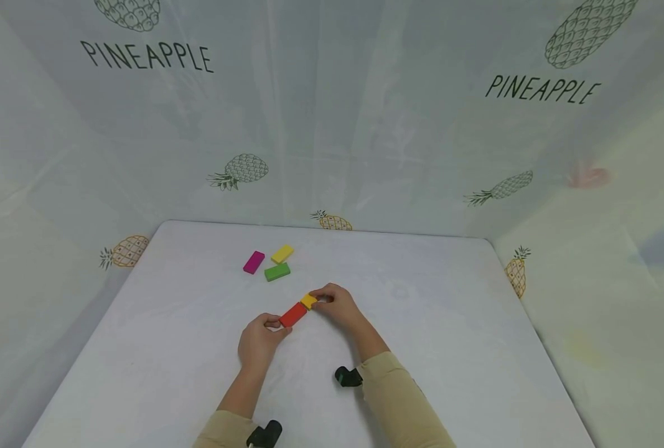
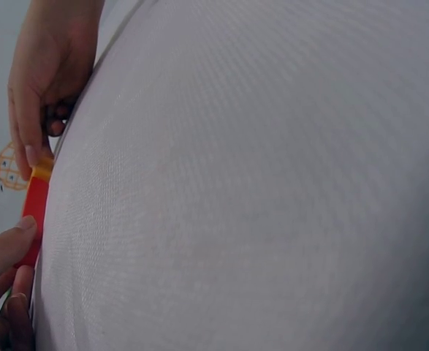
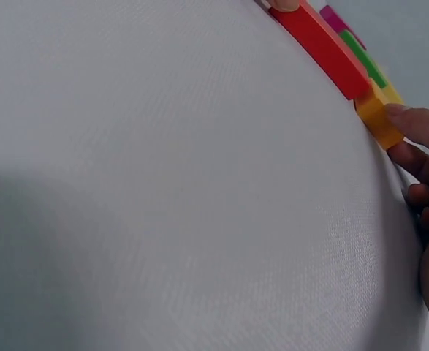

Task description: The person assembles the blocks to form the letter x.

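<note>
A red block (image 1: 294, 315) lies end to end with a shorter orange-yellow block (image 1: 308, 301) near the middle of the white table. My left hand (image 1: 259, 344) pinches the near end of the red block between thumb and fingers. At the far end, my right hand (image 1: 338, 307) pinches the orange-yellow block. In the right wrist view, the red block (image 3: 324, 50) meets the orange-yellow block (image 3: 373, 115) at its end face. The left wrist view shows the red block (image 2: 35, 212) under my left thumb, and part of my right hand (image 2: 53, 66) beyond.
Behind the pair lie a magenta block (image 1: 254, 262), a yellow block (image 1: 282, 254) and a green block (image 1: 277, 272), grouped on the white table (image 1: 421, 298). A pineapple-print cloth (image 1: 337, 124) hangs behind the table's back edge and at its sides.
</note>
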`<state>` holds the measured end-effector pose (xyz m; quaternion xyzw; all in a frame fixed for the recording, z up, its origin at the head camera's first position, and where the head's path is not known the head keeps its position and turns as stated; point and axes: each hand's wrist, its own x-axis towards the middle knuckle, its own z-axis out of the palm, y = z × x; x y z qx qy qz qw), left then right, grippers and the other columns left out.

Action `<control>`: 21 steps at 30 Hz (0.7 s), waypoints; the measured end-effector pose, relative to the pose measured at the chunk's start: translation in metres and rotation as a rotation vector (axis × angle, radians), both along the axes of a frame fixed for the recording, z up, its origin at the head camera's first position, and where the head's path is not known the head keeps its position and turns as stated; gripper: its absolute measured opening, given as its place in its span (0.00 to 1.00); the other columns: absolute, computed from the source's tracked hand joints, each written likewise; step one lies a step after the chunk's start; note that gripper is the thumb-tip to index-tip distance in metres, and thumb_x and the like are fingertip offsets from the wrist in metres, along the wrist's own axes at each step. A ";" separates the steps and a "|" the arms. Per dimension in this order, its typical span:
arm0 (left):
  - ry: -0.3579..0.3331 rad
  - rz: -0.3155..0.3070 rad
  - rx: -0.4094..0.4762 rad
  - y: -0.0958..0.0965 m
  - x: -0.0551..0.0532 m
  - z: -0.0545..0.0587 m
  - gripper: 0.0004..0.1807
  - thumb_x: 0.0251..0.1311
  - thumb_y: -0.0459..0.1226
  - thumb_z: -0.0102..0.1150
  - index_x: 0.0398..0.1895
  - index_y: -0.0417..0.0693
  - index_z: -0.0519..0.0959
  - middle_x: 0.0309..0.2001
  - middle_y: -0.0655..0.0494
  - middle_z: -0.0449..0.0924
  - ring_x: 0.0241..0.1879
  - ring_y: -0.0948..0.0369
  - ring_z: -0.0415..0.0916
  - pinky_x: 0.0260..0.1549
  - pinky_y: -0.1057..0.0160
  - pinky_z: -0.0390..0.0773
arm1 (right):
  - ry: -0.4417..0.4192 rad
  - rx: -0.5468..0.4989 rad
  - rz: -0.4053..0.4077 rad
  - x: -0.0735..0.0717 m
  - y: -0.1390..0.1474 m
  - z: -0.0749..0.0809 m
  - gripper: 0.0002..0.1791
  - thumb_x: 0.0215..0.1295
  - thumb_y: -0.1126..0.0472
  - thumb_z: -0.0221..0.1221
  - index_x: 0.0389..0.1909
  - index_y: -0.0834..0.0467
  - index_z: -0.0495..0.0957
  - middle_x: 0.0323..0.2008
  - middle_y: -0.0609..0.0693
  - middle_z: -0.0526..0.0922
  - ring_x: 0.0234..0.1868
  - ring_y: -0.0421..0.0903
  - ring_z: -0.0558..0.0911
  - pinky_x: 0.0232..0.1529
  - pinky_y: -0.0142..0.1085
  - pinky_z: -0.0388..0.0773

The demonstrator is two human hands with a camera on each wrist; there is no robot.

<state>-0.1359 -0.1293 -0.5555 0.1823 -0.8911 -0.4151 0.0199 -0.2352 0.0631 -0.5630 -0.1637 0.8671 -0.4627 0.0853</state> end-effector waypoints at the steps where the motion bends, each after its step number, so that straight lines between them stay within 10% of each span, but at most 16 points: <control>1: 0.000 0.001 0.000 0.000 0.000 0.000 0.18 0.48 0.41 0.76 0.43 0.48 0.83 0.31 0.59 0.80 0.33 0.58 0.74 0.28 0.63 0.72 | 0.002 0.001 0.001 0.000 0.000 0.000 0.13 0.60 0.60 0.67 0.47 0.51 0.86 0.35 0.40 0.79 0.32 0.41 0.71 0.33 0.32 0.69; 21: -0.006 0.006 0.000 0.000 -0.001 -0.002 0.18 0.48 0.41 0.76 0.43 0.48 0.83 0.31 0.58 0.80 0.33 0.58 0.74 0.29 0.62 0.73 | 0.052 -0.029 0.025 0.000 0.000 -0.003 0.13 0.59 0.61 0.68 0.46 0.53 0.86 0.35 0.42 0.79 0.31 0.41 0.71 0.34 0.32 0.69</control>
